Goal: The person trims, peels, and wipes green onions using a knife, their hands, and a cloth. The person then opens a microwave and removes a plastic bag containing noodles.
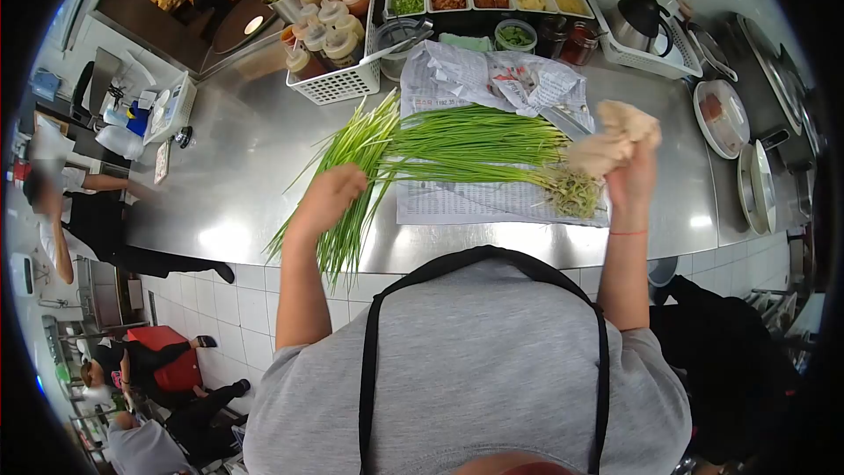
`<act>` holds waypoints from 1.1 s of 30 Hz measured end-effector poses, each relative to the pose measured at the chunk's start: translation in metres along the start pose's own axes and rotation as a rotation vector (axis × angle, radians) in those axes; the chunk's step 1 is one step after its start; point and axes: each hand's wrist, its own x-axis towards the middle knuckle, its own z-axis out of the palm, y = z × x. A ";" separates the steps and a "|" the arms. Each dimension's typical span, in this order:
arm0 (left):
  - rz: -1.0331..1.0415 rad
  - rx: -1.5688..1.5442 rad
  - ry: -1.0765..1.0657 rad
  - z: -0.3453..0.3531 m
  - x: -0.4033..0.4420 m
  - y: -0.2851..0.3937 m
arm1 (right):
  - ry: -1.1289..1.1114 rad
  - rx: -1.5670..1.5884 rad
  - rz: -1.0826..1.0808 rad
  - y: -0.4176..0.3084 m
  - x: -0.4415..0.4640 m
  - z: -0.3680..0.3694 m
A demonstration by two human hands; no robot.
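Long green stalks (475, 145) lie across newspaper sheets (466, 202) on the steel counter, their pale root ends to the right. A second bunch of stalks (352, 211) hangs over the counter's front edge at the left. Over this bunch is my left hand (332, 198), its fingers curled; whether they grip any stalks cannot be made out. A crumpled beige cloth (626, 130) is in my right hand (631, 178), raised beside the root ends. Near the cloth a knife blade (567, 121) rests on the paper, its handle hidden.
A white basket of sauce bottles (338, 84) stands at the back left. Food trays (470, 10) line the back. A basket with a kettle (655, 62), a lidded container (721, 119) and plates (763, 185) are at the right. A person (79, 220) stands beyond the counter's left end.
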 end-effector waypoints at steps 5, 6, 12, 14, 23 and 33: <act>-0.269 0.526 0.054 -0.031 -0.001 -0.029 | -0.340 0.201 0.010 -0.049 0.008 -0.064; -0.270 0.710 0.116 -0.033 -0.002 -0.024 | -0.130 0.067 -0.064 -0.056 0.005 -0.063; 0.075 0.815 0.492 -0.046 0.043 0.002 | 0.339 -0.155 -0.356 -0.089 0.008 -0.074; 0.227 0.464 0.486 -0.043 0.060 0.027 | 0.404 -0.273 -0.366 -0.093 0.012 -0.084; 0.224 0.182 0.470 -0.001 0.046 -0.008 | 0.049 -1.981 -0.050 -0.077 0.050 -0.106; 0.251 0.229 0.576 0.111 -0.026 -0.042 | -0.829 -1.434 -0.425 0.108 0.173 0.160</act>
